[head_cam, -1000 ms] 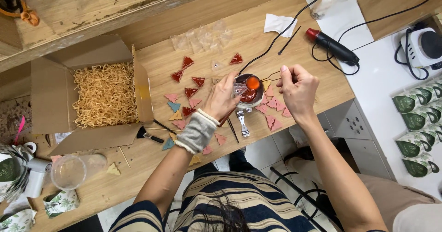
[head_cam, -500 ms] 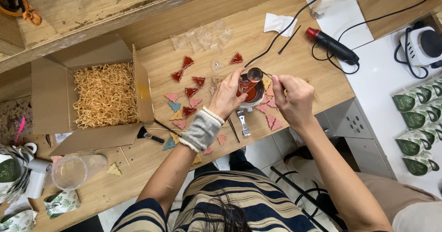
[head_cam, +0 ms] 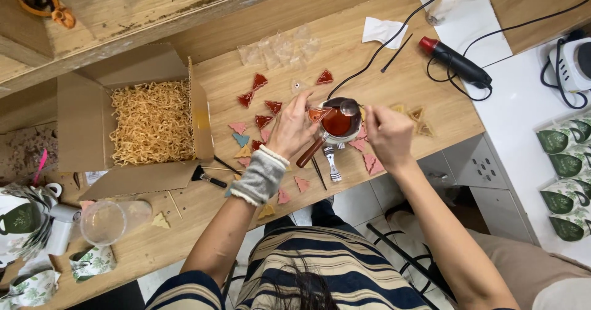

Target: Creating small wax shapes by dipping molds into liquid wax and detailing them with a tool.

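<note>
We hold a small red triangle (head_cam: 317, 113) in our left hand (head_cam: 292, 128) over the pot of red liquid (head_cam: 337, 122), while our right hand (head_cam: 386, 134) dips a spoon (head_cam: 351, 107).

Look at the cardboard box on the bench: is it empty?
No, the open cardboard box is filled with pale shredded paper straw, lying to the left of both hands.

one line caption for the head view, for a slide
Left hand holds a triangular mould at a pot of red liquid; right hand beside it.
</note>
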